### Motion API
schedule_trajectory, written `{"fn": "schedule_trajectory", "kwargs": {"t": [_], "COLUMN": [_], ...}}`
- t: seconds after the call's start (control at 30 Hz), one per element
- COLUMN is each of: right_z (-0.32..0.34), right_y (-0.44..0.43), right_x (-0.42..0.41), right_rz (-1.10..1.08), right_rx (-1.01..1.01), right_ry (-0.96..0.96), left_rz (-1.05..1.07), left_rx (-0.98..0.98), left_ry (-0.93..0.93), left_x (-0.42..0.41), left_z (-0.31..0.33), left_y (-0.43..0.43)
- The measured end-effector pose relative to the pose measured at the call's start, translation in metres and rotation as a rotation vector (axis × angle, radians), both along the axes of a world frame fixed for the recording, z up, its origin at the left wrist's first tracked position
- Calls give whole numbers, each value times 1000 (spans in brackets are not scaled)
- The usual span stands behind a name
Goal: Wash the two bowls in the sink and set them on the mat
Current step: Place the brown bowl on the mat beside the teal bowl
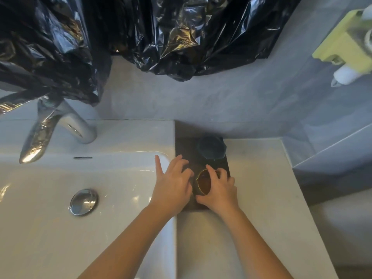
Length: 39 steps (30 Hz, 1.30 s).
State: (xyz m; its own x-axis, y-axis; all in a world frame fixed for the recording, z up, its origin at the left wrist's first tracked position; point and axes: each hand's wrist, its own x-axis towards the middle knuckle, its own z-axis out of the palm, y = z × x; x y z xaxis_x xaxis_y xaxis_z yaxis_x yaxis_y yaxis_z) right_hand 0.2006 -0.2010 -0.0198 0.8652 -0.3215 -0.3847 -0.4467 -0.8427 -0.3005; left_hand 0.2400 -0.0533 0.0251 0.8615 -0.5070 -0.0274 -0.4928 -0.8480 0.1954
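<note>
A dark mat (184,146) lies on the counter just right of the white sink (50,228). A dark blue bowl (211,147) sits on the mat's far end. A brown bowl with a golden rim (204,181) is tilted on the mat's near half. My right hand (220,190) curls around this brown bowl from the right, with fingers over its rim. My left hand (173,184) rests flat with fingers spread on the mat's left edge, beside the brown bowl. The sink basin holds no bowls.
A chrome tap (60,125) stands at the back left over the basin, and a chrome drain plug (83,201) sits in its floor. Black plastic sheeting (161,37) hangs on the wall behind. A yellow dispenser (346,49) is mounted at the upper right. Pale counter (261,198) extends right.
</note>
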Motion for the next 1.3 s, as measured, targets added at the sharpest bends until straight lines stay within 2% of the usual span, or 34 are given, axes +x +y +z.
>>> {"fn": "schedule_trajectory", "kwargs": {"t": [0.33, 0.47, 0.57, 0.63, 0.83, 1.3], "right_z": [-12, -4, 12, 17, 11, 5], "right_y": [6, -4, -31, -50, -57, -50], "right_x": [2, -2, -2, 5, 29, 31], "right_rz": [19, 25, -74, -136, -11, 1], "right_rx": [-73, -7, 137, 162, 162, 155], "right_ry": [-60, -70, -259, -320, -115, -75], "left_rz": [-8, -64, -199, -324, -455, -450], "left_rx": [18, 198, 322, 376, 559, 693], "left_ry": [-27, -41, -34, -3, 114, 162], "left_x": [-1, -1, -5, -10, -13, -14], "left_z": [-4, 4, 5, 1, -12, -11], "left_y": [-1, -4, -9, -18, -37, -34]}}
